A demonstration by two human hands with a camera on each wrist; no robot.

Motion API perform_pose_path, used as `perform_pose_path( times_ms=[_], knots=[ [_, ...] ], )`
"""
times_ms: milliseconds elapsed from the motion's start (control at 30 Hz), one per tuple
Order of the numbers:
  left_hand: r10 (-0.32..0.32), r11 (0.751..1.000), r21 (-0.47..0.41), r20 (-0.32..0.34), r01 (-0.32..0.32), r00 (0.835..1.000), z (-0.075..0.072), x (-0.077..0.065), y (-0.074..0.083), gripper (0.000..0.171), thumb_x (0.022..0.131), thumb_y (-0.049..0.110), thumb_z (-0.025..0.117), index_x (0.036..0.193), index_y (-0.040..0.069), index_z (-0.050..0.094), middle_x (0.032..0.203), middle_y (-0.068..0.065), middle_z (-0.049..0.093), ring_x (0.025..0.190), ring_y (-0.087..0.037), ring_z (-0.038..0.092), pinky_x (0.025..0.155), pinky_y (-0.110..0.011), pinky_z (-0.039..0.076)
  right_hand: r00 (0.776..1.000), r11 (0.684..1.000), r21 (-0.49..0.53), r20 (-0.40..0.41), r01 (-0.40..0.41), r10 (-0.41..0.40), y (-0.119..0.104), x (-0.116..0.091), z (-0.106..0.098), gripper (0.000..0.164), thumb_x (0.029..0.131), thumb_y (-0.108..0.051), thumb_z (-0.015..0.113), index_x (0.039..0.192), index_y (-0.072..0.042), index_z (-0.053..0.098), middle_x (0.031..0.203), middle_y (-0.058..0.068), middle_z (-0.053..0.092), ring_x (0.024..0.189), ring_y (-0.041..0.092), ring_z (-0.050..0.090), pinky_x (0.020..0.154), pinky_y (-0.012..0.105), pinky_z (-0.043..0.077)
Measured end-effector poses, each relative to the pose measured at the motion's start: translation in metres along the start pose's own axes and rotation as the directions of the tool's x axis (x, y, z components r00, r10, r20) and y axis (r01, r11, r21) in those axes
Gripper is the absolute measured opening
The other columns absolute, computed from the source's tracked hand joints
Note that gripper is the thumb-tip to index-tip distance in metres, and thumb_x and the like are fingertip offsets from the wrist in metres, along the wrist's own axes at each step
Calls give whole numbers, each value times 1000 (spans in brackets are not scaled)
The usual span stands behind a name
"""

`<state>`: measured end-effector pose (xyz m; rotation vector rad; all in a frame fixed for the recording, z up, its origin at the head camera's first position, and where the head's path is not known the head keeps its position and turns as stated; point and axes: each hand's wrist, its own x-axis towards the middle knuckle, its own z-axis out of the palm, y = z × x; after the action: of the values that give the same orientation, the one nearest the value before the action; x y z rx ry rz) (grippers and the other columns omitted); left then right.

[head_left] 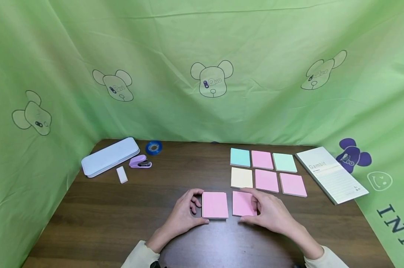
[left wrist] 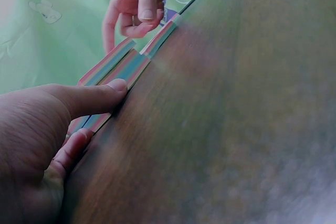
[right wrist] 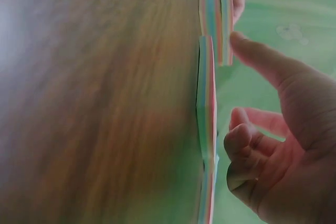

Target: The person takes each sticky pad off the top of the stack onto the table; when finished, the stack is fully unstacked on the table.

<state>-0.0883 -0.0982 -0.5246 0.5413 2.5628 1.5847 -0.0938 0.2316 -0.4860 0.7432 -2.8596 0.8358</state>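
Observation:
My left hand (head_left: 183, 210) grips a small pile of pink-topped sticky note pads (head_left: 215, 205) at its left side, thumb along the near edge and index finger at the far corner. In the left wrist view, an upper pad (left wrist: 107, 62) lies slightly offset on the lower pad (left wrist: 128, 72), with striped coloured edges. My right hand (head_left: 270, 212) hovers over another pink sticky note pad (head_left: 242, 204) just to the right, thumb and fingers spread apart. The right wrist view shows a gap between these fingers (right wrist: 242, 136) and that pad's edge (right wrist: 206, 98).
Two rows of sticky note pads (head_left: 267, 180) lie behind my right hand, with a Gambit notebook (head_left: 332, 175) to their right. At the back left are a pale blue case (head_left: 110, 157), a purple stapler (head_left: 139, 162), blue tape (head_left: 153, 147) and a white eraser (head_left: 122, 175). Green curtains enclose the table.

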Motion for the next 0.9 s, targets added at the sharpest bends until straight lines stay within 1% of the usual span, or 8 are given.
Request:
perform_pose_path(
  times_ms=[200, 367, 467, 567, 667, 900],
  knots=[
    [7, 1000, 10, -5, -7, 1000, 0, 0, -1, 86, 69, 7, 108, 142, 9, 61, 106, 1, 62, 79, -6, 58, 71, -24, 55, 998, 999, 13, 41, 49, -50, -16, 14, 11, 94, 73, -54, 102, 150, -13, 68, 77, -19, 52, 66, -6, 40, 62, 22, 39],
    [16, 1000, 13, -3, -16, 1000, 0, 0, 0, 86, 70, 7, 107, 143, 10, 62, 107, 2, 63, 80, -7, 59, 71, -24, 55, 992, 997, -8, 101, 74, -73, -29, 25, 21, 96, 72, -58, 101, 149, -11, 67, 77, -20, 51, 65, -5, 41, 59, 21, 38],
    [33, 999, 18, 2, -33, 999, 0, 0, 1, 89, 70, 7, 107, 147, 8, 60, 109, 2, 63, 80, -6, 59, 72, -24, 55, 990, 996, -32, 111, 88, -84, -33, 29, 25, 94, 71, -56, 102, 145, -10, 69, 76, -19, 51, 64, -6, 40, 59, 21, 37],
    [60, 998, 31, 1, -60, 998, 1, 2, 0, 95, 71, 6, 107, 152, 4, 58, 111, -1, 64, 79, -5, 59, 71, -23, 55, 991, 994, -51, 102, 95, -89, -35, 30, 27, 89, 71, -52, 103, 142, -9, 71, 74, -18, 51, 63, -6, 40, 58, 22, 36],
    [71, 997, 43, 0, -71, 997, 2, 2, 0, 97, 71, 6, 106, 154, 1, 57, 112, -3, 64, 78, -5, 58, 70, -23, 55, 992, 995, -60, 99, 83, -77, -35, 29, 26, 85, 71, -48, 103, 141, -10, 71, 75, -18, 51, 64, -6, 41, 58, 22, 37],
    [46, 998, 47, -1, -46, 999, 0, 1, 2, 93, 72, 8, 106, 152, 0, 59, 112, -1, 63, 79, -4, 58, 71, -23, 55, 994, 995, -82, 98, 63, -55, -33, 28, 25, 82, 71, -44, 104, 138, -11, 71, 76, -19, 52, 66, -5, 42, 59, 22, 39]
  ],
)
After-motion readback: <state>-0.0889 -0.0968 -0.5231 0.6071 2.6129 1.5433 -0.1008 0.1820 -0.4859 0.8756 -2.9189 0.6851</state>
